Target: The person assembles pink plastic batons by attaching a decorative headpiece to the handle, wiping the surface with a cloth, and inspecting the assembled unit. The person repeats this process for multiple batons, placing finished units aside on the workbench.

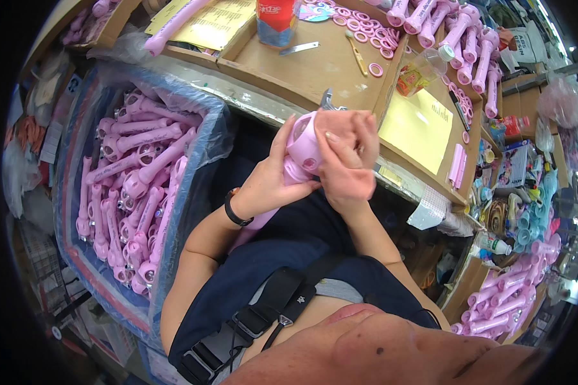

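Observation:
In front of my body, my left hand (265, 187) is wrapped round a pink plastic toy wand (305, 142) with a round, open-framed head. Its handle runs down past my wrist toward my lap. My right hand (344, 155) grips a salmon-coloured cloth (345, 122), which lies against the right side of the wand's head. The cloth covers part of the head and some of my right fingers. Just beyond the cloth, a silvery metal piece (328, 100) shows at the bench edge; its kind is hard to make out.
A blue-rimmed bin (221, 122) at left holds several pink wands (141, 170). Cardboard trays on the bench hold pink rings (376, 69), a yellow-handled tool (356, 54), a steel strip (300, 48), yellow paper (420, 131) and a clear bottle (424, 69). More wands (504, 298) lie at lower right.

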### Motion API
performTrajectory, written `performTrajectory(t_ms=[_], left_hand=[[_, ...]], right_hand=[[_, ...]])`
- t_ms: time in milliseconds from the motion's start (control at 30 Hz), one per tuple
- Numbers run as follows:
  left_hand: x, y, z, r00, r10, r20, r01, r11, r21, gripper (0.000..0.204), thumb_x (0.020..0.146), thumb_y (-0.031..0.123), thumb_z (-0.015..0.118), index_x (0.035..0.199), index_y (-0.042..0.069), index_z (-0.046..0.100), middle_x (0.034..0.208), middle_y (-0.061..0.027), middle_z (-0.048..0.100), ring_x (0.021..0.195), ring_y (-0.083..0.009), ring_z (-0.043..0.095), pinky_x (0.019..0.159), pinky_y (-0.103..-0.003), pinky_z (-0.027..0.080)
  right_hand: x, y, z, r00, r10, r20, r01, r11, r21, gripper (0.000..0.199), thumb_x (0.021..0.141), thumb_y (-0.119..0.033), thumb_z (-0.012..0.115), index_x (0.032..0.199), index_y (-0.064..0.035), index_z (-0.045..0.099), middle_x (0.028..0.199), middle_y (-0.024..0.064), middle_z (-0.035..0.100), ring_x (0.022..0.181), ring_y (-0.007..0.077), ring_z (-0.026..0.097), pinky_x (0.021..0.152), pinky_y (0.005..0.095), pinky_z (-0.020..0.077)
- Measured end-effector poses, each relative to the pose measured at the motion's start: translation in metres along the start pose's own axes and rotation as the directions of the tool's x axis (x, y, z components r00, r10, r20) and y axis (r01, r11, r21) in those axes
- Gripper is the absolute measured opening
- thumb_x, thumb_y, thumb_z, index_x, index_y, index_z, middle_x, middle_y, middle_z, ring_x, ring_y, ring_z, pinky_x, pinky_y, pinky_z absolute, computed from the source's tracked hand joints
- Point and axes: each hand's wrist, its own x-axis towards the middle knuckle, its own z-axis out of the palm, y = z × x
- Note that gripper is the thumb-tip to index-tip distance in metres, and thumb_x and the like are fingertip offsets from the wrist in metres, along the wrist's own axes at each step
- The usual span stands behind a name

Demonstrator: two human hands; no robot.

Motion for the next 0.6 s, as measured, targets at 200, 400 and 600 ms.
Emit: performTrajectory(t_ms=[200, 400, 600], left_hand=[[-0.002, -0.004, -0.009, 0.993, -0.111, -0.032, 0.093, 0.936, -0.339, 0.105, 0.072, 0.006, 0.076, 0.147, 0.003, 0.003, 0.138, -0.0182, 0.036, 0.125, -0.0229, 0.041, 0.102, -0.034, 0.035], [0.005, -0.016, -0.013, 0.974, -0.207, -0.088, 0.167, 0.929, -0.329, 0.103, 0.074, 0.007, 0.074, 0.148, 0.004, 0.001, 0.136, -0.0188, 0.039, 0.124, -0.0229, 0.043, 0.101, -0.033, 0.035], [0.028, -0.031, -0.005, 0.992, -0.034, -0.123, 0.008, 0.978, -0.208, 0.1, 0.075, 0.0, 0.07, 0.149, 0.006, 0.002, 0.14, -0.0165, 0.035, 0.125, -0.0211, 0.039, 0.103, -0.033, 0.033]], right_hand=[[0.021, 0.041, 0.022, 0.977, -0.08, -0.2, 0.117, 0.976, 0.185, 0.026, 0.077, -0.012, 0.066, 0.102, -0.0064, 0.064, 0.119, 0.0143, 0.054, 0.109, 0.0358, 0.053, 0.093, 0.0436, 0.0441], [0.041, 0.093, 0.001, 0.974, 0.148, -0.169, -0.209, 0.869, -0.449, 0.024, 0.081, -0.009, 0.065, 0.102, 0.0024, 0.059, 0.095, 0.0162, 0.063, 0.085, 0.0318, 0.061, 0.085, 0.0372, 0.0457], [-0.062, 0.057, -0.051, 0.89, 0.452, 0.065, -0.433, 0.88, -0.198, 0.022, 0.076, -0.012, 0.072, 0.095, -0.0038, 0.064, 0.095, 0.0102, 0.062, 0.086, 0.0289, 0.058, 0.076, 0.0391, 0.0458]])
